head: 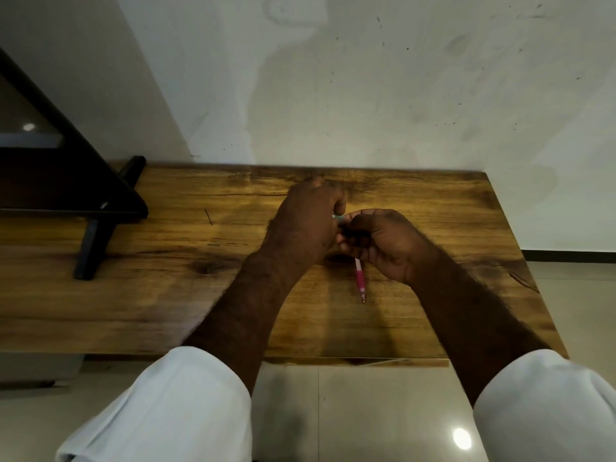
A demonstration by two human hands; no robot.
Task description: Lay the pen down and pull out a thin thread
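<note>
A pink and white pen (359,280) points its tip toward me over the wooden table (173,261). My right hand (383,243) curls its fingers round the pen's upper part. My left hand (308,220) meets it from the left, fingers curled, pinching the pen's pale top end (337,216) between the two hands. Most of the pen's barrel is hidden inside my right fist. Both forearms come up from white sleeves at the bottom of the view.
A black stand (100,228) with angled legs sits on the table's left part. A thin dark line (208,216) marks the wood left of my hands. A stained white wall rises behind the table; tiled floor lies below and to the right.
</note>
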